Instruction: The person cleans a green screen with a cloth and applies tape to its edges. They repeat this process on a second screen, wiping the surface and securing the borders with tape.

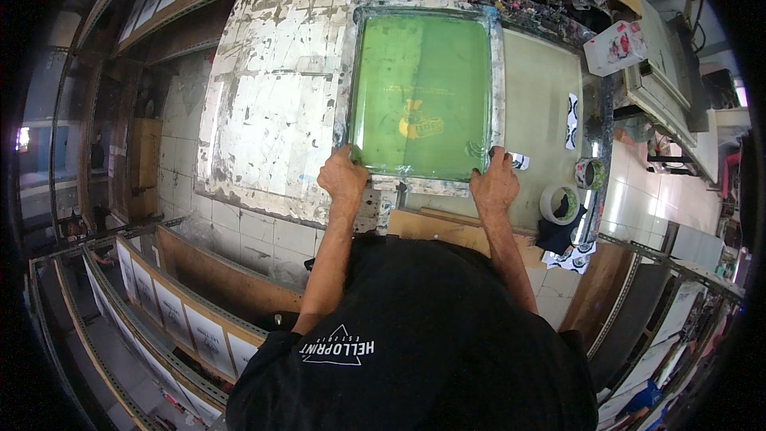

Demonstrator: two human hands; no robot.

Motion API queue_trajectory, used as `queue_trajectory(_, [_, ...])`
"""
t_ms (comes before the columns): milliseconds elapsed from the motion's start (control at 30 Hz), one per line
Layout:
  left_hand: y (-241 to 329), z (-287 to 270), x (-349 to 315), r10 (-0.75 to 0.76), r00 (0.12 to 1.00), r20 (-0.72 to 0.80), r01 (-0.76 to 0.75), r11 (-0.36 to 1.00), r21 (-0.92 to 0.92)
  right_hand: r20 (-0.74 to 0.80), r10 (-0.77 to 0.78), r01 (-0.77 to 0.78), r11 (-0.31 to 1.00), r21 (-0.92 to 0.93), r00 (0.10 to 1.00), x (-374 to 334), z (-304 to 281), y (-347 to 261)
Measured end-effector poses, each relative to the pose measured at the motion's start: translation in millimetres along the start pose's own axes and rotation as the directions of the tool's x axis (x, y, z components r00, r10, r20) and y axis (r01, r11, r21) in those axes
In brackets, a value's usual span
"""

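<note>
A screen printing frame (496, 72) with worn, paint-marked edges lies in front of me, partly over the work table (267, 104). Its green mesh (423, 56) carries a small yellowish design (420, 121) in the lower middle. My left hand (343, 179) is closed around the frame's near left corner. At the near right corner, my right hand (495, 185) grips the same frame, fingers bent over the edge. Beside that hand lies a small white paper piece (520, 161) with a dark print. What lies directly under the frame is mostly hidden.
To the right, a pale glass-like panel (542, 96) bears a printed strip (571, 121), tape rolls (560, 204) and a dark cloth (562, 231). A white box (615, 48) sits at the far right. Racks with boards (171, 295) stand at the left. Paint-crusted clutter (550, 12) lines the back.
</note>
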State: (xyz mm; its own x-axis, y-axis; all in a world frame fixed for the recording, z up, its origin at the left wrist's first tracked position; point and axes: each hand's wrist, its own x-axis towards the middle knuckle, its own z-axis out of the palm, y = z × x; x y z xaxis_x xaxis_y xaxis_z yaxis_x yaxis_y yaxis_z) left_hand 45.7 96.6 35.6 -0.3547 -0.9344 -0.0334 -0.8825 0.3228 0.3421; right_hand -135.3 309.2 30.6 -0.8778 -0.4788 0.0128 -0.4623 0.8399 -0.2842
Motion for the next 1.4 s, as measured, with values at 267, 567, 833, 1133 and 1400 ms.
queue_trajectory(267, [-14, 20, 4, 0.199, 0.931, -0.305, -0.225, 0.973, -0.052, -0.162, 0.033, 0.031, 0.925, 0.378, 0.986, -10, -8, 29])
queue_trajectory(567, [-29, 18, -4, 0.139, 0.966, -0.217, -0.203, 0.929, -0.308, -0.56, 0.382, -0.35, 0.921, 0.169, 0.735, -64, -60, 164])
queue_trajectory(833, [-26, 6, -10, 0.407, 0.866, -0.291, -0.481, 0.838, -0.258, -0.001, 0.265, -0.264, 0.959, -0.102, 0.964, -62, -63, 202])
queue_trajectory(1133, [-36, 3, -14, 0.439, 0.882, -0.17, -0.47, 0.809, -0.352, -0.05, 0.19, -0.194, 0.976, -0.096, 0.981, -24, -57, 179])
queue_trajectory(1400, [-40, -12, -17, 0.538, 0.839, -0.085, -0.532, 0.776, -0.338, 0.538, 0.146, -0.387, 0.845, 0.368, 0.83, -4, -155, 122])
